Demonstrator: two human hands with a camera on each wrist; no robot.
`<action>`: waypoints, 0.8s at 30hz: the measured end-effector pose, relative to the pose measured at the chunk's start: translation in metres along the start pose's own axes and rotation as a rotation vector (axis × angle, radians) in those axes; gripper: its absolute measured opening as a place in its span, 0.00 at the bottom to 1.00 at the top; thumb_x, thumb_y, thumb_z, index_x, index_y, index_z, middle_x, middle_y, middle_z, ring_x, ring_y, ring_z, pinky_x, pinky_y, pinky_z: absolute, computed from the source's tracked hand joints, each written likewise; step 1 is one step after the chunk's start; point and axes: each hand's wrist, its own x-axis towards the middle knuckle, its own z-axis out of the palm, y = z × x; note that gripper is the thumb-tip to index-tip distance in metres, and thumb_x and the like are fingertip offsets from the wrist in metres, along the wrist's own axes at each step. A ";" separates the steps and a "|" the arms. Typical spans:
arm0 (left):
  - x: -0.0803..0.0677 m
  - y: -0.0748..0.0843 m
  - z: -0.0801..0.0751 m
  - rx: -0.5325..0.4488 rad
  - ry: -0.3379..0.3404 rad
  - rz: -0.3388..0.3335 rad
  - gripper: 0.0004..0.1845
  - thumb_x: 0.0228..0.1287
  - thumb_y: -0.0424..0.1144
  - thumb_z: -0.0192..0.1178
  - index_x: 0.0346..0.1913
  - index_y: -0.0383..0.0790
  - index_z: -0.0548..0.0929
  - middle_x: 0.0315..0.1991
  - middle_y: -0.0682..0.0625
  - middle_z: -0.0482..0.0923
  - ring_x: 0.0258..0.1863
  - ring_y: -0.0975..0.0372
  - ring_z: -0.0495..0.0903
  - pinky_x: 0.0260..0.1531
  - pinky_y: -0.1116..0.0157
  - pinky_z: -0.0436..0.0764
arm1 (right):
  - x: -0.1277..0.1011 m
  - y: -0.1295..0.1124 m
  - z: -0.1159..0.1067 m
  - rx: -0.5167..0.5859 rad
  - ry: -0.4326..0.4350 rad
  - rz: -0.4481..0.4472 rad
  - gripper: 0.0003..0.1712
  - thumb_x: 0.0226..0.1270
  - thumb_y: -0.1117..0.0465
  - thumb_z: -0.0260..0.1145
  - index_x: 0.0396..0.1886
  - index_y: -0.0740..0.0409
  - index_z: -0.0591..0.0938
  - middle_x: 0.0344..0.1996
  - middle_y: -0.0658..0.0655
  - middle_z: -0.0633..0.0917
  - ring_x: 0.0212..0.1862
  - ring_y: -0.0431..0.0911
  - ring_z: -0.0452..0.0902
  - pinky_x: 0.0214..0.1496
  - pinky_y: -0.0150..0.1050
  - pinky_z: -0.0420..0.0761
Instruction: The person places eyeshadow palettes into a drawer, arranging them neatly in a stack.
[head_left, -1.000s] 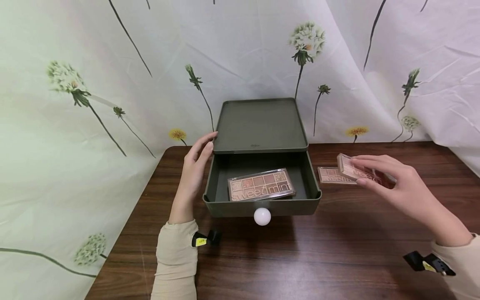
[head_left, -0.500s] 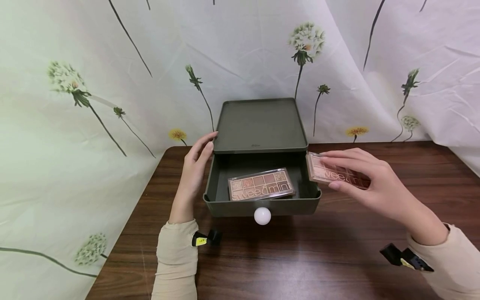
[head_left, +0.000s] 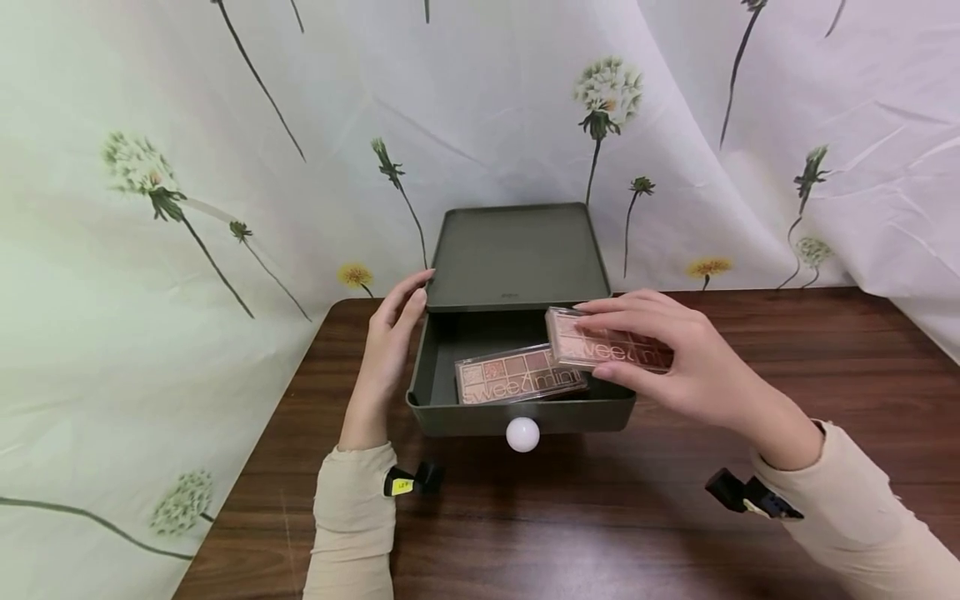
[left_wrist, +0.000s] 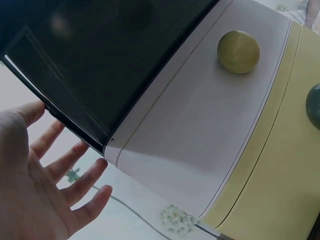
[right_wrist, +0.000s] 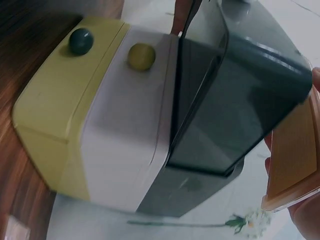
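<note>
A stacked box of drawers stands with its dark green top drawer (head_left: 457,422) pulled out; a white knob (head_left: 522,435) sits on its front. Inside lies an eyeshadow palette (head_left: 491,379) in a clear case, slightly tilted. My right hand (head_left: 682,350) pinches a second eyeshadow palette (head_left: 588,346) between thumb and fingers, over the drawer's right side, where it overlaps the first one's right end. In the right wrist view the held palette's tan underside (right_wrist: 295,150) shows. My left hand (head_left: 386,346) rests with loosely extended fingertips against the left side of the box.
Below the green tier are a white drawer (left_wrist: 200,100) with a yellow knob (left_wrist: 238,52) and a yellow drawer (right_wrist: 60,85) with a dark green knob (right_wrist: 81,41). The box stands on a brown wooden table (head_left: 480,517), before a flower-printed cloth (head_left: 502,100).
My right hand has carried its palette leftward from the table's right side to over the open drawer. The palette seen lying right of the box is now out of sight. My left hand stays put.
</note>
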 end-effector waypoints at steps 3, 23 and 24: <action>-0.001 -0.001 0.000 0.002 0.001 -0.002 0.22 0.78 0.45 0.49 0.69 0.42 0.74 0.67 0.55 0.69 0.58 0.64 0.70 0.54 0.65 0.71 | 0.008 -0.004 0.007 0.015 -0.021 0.004 0.27 0.55 0.64 0.78 0.57 0.52 0.84 0.58 0.50 0.82 0.55 0.41 0.74 0.50 0.32 0.70; 0.000 0.001 0.001 0.013 0.003 -0.006 0.22 0.78 0.45 0.49 0.69 0.41 0.73 0.67 0.54 0.70 0.56 0.63 0.70 0.53 0.65 0.71 | 0.058 -0.011 0.036 0.012 -0.308 0.025 0.23 0.58 0.48 0.76 0.53 0.45 0.86 0.53 0.41 0.83 0.57 0.37 0.74 0.56 0.39 0.74; 0.000 0.001 0.001 0.012 0.004 -0.006 0.22 0.78 0.44 0.49 0.69 0.41 0.74 0.67 0.54 0.70 0.55 0.63 0.70 0.53 0.65 0.71 | 0.059 -0.010 0.037 0.011 -0.324 0.030 0.22 0.59 0.48 0.76 0.53 0.45 0.86 0.53 0.41 0.83 0.57 0.37 0.74 0.56 0.39 0.75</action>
